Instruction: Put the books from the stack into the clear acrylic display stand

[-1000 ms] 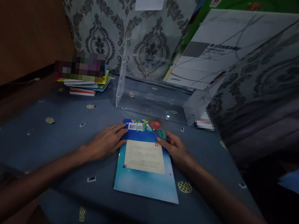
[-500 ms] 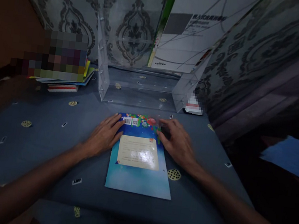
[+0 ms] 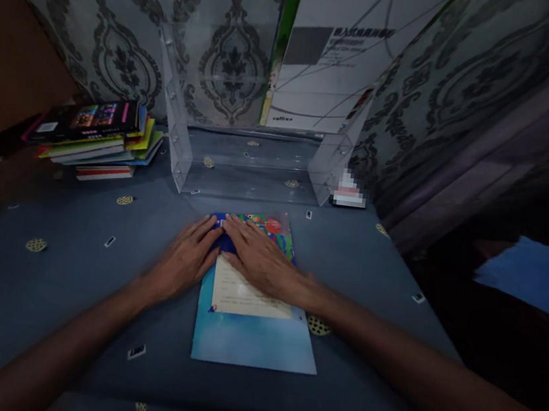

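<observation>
We are looking at a blue booklet (image 3: 252, 343) that is lying flat at the centre of the tabletop, its cream text panel (image 3: 247, 301) facing up. We are judging it to be light and bendy, with a glossy cover that is probably sliding easily under dry fingers and creasing if pinched hard at a corner. We are favouring a hold along both long edges, at nine and three o'clock, with flat fingers supporting the sheet.

Our left hand (image 3: 188, 255) is resting at the booklet's ten o'clock edge, fingers lying close together and thumb spread a little apart. Our right hand (image 3: 260, 264) is reaching across the cover, fingers extended and only slightly parted, tips lying just beside the left fingertips near eleven o'clock. Neither hand is gripping; how firmly they are pressing, we cannot tell.

Around these, a patterned dark tablecloth (image 3: 154, 324) is spreading out. At twelve o'clock a clear rack (image 3: 175, 143) is standing, with a white brochure (image 3: 309, 86) leaning upright at its right. At ten o'clock a stack of books (image 3: 107, 138) is sitting, and at about two o'clock a blue item (image 3: 533, 280) is lying beyond the table edge.
</observation>
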Available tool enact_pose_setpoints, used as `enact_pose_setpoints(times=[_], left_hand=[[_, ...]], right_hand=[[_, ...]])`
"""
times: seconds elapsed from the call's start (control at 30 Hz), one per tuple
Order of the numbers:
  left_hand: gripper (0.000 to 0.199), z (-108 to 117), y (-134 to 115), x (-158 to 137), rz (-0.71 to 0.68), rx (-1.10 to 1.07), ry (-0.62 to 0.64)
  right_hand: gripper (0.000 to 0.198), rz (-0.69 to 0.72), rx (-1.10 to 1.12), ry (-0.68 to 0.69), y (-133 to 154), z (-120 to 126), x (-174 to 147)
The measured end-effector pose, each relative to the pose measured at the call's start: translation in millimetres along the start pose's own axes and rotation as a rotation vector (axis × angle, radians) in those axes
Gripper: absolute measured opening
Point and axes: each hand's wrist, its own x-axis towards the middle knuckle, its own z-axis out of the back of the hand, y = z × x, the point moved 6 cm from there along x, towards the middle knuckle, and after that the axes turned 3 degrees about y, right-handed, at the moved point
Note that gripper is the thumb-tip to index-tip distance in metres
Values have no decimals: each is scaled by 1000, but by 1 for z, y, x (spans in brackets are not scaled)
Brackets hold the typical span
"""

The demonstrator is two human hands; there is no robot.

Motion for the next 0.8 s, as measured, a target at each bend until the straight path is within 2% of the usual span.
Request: enact_pose_setpoints(times=[0.37,0.57,0.73,0.8], left_hand=[[43,6,-2,3,-3,9,25],[38,11,-12,18,-50,64,100],[43,-4,-37,50,-174,16,214],[44,-10,-45,62,-205,-10,218]], right_hand=[[51,-255,-71,-103,-51,32,-57],[47,-211,25,-175,-61,36,-64],[44,-157,133,-203,-72,43,-62],[44,-143,179,-205,-76,45,-61]])
